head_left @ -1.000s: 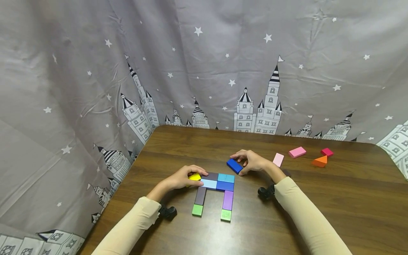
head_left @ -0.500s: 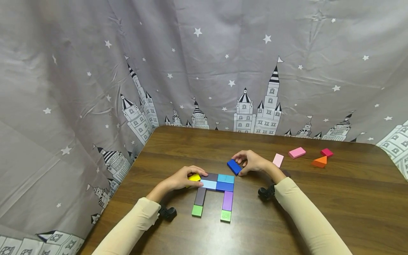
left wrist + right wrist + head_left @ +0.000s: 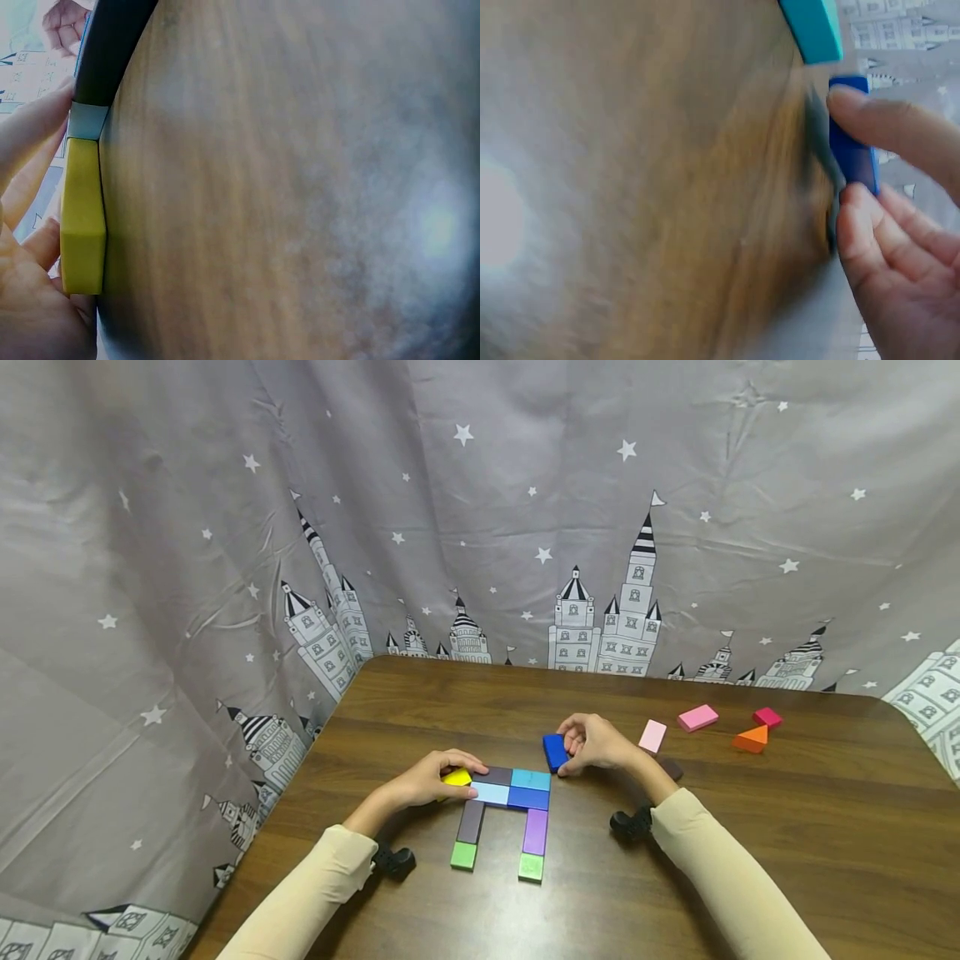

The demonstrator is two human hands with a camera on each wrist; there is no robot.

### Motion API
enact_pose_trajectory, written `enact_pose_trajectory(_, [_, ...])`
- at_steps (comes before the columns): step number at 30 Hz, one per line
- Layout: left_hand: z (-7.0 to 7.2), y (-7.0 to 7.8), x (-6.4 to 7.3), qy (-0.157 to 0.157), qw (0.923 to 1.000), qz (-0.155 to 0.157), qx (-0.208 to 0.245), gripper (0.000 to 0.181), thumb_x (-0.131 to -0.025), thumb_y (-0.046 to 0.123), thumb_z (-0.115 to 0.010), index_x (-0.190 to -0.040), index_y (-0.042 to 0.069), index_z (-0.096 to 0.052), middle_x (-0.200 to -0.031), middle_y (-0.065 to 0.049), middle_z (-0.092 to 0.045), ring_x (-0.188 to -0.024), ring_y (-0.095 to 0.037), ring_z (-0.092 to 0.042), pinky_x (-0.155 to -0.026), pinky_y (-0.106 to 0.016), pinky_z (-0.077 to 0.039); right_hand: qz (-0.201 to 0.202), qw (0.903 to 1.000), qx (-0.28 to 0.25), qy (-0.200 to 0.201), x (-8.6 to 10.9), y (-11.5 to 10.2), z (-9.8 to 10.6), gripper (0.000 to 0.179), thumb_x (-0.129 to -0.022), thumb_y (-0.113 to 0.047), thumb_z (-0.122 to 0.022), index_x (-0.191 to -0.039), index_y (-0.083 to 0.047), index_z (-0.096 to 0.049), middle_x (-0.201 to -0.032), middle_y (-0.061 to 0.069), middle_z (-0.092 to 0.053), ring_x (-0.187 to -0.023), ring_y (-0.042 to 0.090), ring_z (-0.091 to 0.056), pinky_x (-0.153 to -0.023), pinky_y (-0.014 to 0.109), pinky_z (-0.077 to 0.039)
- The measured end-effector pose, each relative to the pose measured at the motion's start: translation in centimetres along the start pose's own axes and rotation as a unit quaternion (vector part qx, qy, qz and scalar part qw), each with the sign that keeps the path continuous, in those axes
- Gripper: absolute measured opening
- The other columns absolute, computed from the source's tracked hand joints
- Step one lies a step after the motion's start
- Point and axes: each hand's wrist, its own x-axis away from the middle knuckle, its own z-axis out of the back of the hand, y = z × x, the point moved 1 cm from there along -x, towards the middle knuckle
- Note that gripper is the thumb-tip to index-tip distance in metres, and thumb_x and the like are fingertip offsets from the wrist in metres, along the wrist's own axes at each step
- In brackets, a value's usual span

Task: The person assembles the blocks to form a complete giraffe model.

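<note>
Right hand pinches one of two dark blue blocks; left hand curls round one yellow block. I see two green blocks too.

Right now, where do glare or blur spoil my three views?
Head: mostly crisp, with a soft sheen on the wooden table; left wrist: whitish glare at the right, wood grain blurred, yellow block clearer; right wrist: bright glare at the left edge, wooden table smeared, pinched blue block easier to make out.
</note>
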Motion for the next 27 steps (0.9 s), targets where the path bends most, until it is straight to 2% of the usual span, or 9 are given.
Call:
enact_pose_trajectory(6, [-0.1,0.1,0.0,0.003,1.0000,0.004,0.001,0.034,-0.088,0.007,-0.076,-0.121,0.001,-0.070,-0.127,-0.014,-0.064,-0.122,-0.033,-0.053,-0.097,-0.047,-0.043,-0.045,0.9966,0.020,0.066,1.6,-0.8,-0.4,0.056,-0.063,-0.008,-0.095,-0.104,0.008,-0.060,-0.080,0.011,-0.064,-0.069,0.016,-0.058,-0.062,0.023,-0.049])
enact_pose_trajectory(11, [-0.1,0.1,0.0,0.002,1.0000,0.003,0.001,0.035,-0.088,0.007,-0.076,-0.121,0.000,-0.070,-0.128,-0.015,-0.063,-0.122,-0.035,-0.053,-0.097,-0.049,-0.043,-0.085,0.9906,0.034,0.101,3.1,-1.4,-0.8,0.057,-0.064,-0.014,-0.095,-0.103,0.006,-0.060,-0.078,0.008,-0.064,-0.068,0.015,-0.058,-0.063,0.026,-0.049])
enact_pose_trajectory(20, [0.1,-0.1,-0.1,-0.002,0.9999,0.000,-0.010,0.034,-0.089,0.015,-0.077,-0.122,0.006,-0.071,-0.128,-0.009,-0.064,-0.121,-0.029,-0.054,-0.098,-0.040,-0.044,-0.117,0.9819,0.027,0.146,5.2,-2.0,-1.8,0.058,-0.062,-0.013,-0.096,-0.099,0.006,-0.055,-0.074,0.007,-0.061,-0.064,0.016,-0.055,-0.060,0.029,-0.046])
enact_pose_trajectory(27, [0.2,-0.1,0.0,-0.005,0.9999,-0.004,-0.015,0.034,-0.090,0.016,-0.076,-0.122,0.007,-0.071,-0.128,-0.008,-0.064,-0.122,-0.027,-0.054,-0.099,-0.037,-0.044,-0.139,0.9770,0.037,0.157,6.0,-2.3,-2.6,0.058,-0.060,-0.015,-0.097,-0.096,0.004,-0.055,-0.071,0.006,-0.060,-0.066,0.017,-0.055,-0.063,0.031,-0.046])
